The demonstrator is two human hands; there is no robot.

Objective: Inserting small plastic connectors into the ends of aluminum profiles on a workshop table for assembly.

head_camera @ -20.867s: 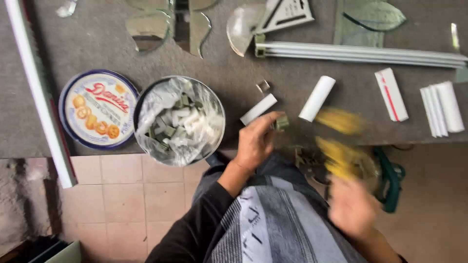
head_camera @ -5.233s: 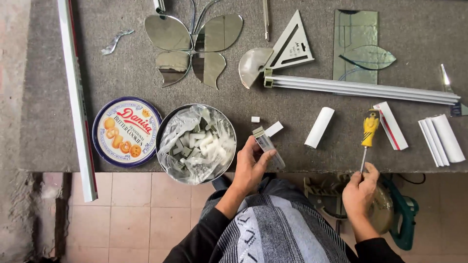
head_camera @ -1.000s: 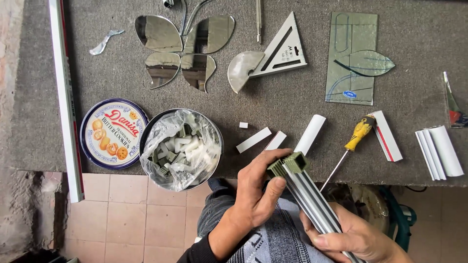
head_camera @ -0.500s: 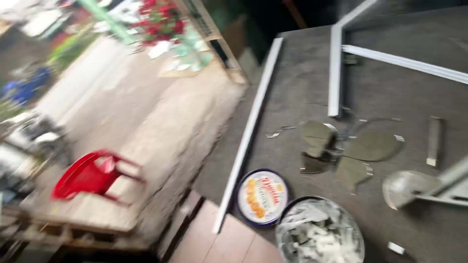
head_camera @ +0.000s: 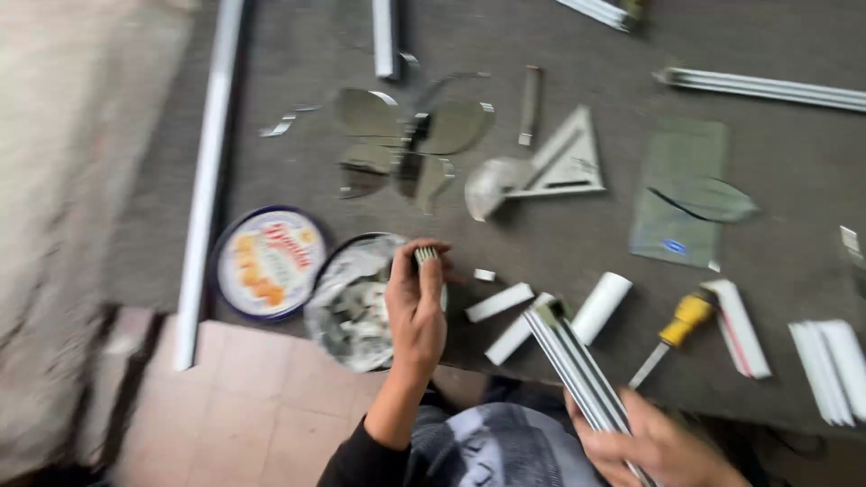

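Left hand [head_camera: 416, 311] pinches a small ridged piece [head_camera: 425, 256] over the open tin [head_camera: 354, 302]; right hand [head_camera: 651, 445] grips a metal profile [head_camera: 577, 365]

Black long sleeve, grey-and-white patterned top, bare hands [head_camera: 416, 311]

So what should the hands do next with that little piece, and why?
Probably bring the left hand across to the bar's open top end. Its fingers pinch a small ridged piece above the tin, while the right hand holds the bar tilted toward it.
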